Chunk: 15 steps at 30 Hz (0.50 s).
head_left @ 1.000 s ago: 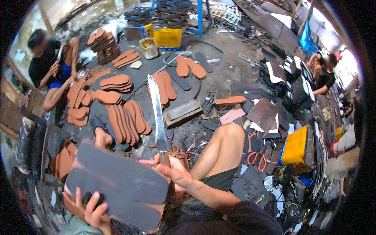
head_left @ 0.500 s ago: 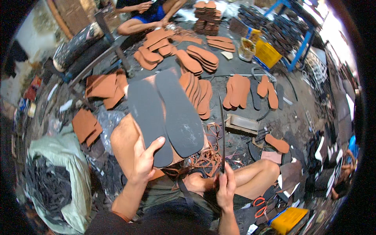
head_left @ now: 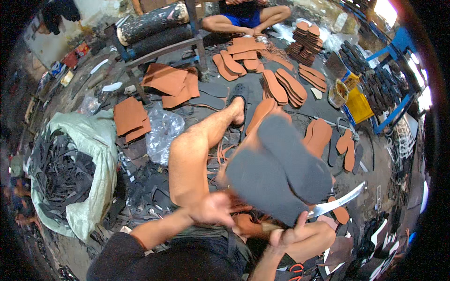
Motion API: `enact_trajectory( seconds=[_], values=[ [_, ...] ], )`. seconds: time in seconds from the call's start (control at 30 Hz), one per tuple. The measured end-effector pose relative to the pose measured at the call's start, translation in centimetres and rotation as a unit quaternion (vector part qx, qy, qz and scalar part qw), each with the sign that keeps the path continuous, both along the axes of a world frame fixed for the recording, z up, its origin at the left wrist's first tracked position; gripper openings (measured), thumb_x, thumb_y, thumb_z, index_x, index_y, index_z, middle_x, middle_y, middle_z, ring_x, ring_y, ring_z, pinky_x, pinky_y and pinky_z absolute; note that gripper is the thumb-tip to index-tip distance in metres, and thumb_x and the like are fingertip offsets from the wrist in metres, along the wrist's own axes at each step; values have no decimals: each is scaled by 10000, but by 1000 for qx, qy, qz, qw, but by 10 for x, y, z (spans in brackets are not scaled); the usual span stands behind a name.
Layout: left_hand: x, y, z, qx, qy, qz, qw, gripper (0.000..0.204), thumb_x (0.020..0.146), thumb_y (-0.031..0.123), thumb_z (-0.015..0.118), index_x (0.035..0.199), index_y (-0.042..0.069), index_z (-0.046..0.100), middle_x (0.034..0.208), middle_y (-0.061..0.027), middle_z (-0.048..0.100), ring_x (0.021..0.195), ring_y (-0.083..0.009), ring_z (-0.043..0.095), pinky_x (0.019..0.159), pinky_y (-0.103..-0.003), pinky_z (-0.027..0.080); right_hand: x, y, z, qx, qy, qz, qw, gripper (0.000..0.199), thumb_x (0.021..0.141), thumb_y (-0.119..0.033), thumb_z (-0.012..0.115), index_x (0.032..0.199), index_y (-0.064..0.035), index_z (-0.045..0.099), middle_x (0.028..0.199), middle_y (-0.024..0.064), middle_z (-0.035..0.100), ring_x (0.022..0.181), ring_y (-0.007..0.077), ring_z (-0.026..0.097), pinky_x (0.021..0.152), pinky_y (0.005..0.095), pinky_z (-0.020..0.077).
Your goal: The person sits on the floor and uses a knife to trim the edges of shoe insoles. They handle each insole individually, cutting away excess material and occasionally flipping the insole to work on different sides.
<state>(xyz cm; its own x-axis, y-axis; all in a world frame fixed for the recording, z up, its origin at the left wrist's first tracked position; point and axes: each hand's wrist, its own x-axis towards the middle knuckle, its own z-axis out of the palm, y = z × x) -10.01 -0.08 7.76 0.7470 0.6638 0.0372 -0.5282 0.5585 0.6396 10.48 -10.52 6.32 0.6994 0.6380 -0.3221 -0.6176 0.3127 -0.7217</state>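
The person sits on the floor (head_left: 375, 159) with one bare leg (head_left: 201, 140) stretched out in front. The left hand (head_left: 213, 208) is closed on the near edge of two dark grey sole sheets (head_left: 276, 173). The sheets are shaped like big feet. They overlap and are held up over the person's lap, tilted away from the body. The picture is a bit blurry here, so the fingers are hard to see.

The right hand (head_left: 286, 234) is wrapped around the handle of a long knife (head_left: 337, 202). The shiny blade sticks out to the right, just under the lower edge of the grey sheets. I cannot tell if the blade touches them.

Many orange-brown soles (head_left: 286, 86) lie in rows on the floor past the foot. A stack of the same soles (head_left: 304, 42) stands farther back. Flat brown sheets (head_left: 166, 79) lie to the left, near a wooden frame with two dark rollers (head_left: 150, 28). A big pale sack (head_left: 89, 164) full of dark scraps sits far to the left. A clear plastic bag (head_left: 161, 131) lies beside it. A yellow crate (head_left: 358, 105) stands to the right, next to a blue rack (head_left: 393, 79). Another person (head_left: 248, 14) in blue shorts sits cross-legged at the top.
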Motion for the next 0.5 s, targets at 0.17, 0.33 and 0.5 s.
enact_trajectory(
  seconds=[0.17, 0.33, 0.5],
  values=[
    [73, 10, 23, -72, 168, 371, 911, 757, 865, -27, 662, 1477, 55, 224, 1304, -122, 491, 1199, -204, 475, 1038, -379, 385, -57, 15, -5, -39, -130, 145, 980, 471, 969, -302, 596, 1317, -42, 415, 999, 98, 604, 616, 159, 553, 532, 309, 493],
    [43, 56, 42, -89, 167, 388, 902, 511, 956, 70, 551, 1420, 38, 338, 1325, -90, 502, 1186, -206, 510, 1015, -347, 429, -30, -49, -6, -100, -362, 169, 911, 468, 1002, -179, 489, 1405, 5, 338, 1005, 119, 608, 799, 169, 567, 715, 316, 492],
    [33, 55, 41, -58, 234, 380, 893, 510, 947, 116, 558, 1416, 35, 373, 1300, -104, 547, 1149, -217, 560, 967, -359, 476, -7, -95, 22, -205, -615, 290, 704, 409, 912, -73, 546, 1319, -37, 538, 955, 196, 624, 802, 363, 610, 747, 398, 498]
  ],
)
